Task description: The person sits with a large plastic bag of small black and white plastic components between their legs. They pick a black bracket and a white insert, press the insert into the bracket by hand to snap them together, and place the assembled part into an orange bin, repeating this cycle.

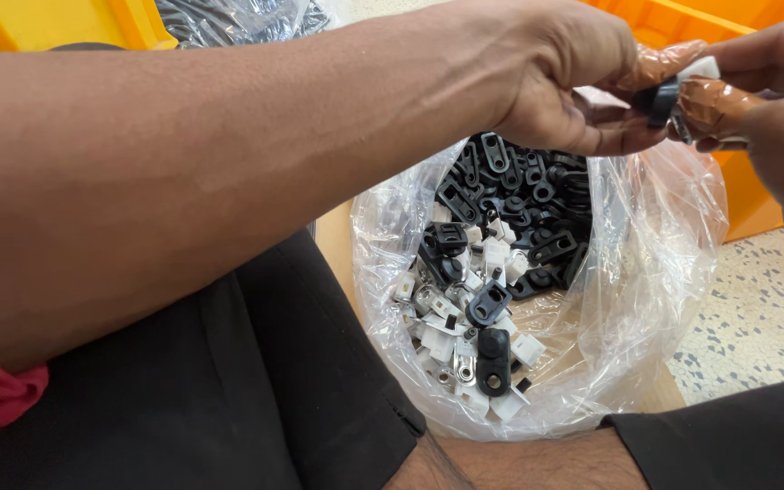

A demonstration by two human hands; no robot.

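One view only: head camera, worn by us. We look steeply down, at close range, over our left forearm [229, 154] into the open plastic bag [664, 263].

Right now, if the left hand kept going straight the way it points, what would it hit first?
Probably the right hand: the left hand points rightward, and both already pinch the small black-and-white plastic clip between taped fingertips. Depth is unclear.
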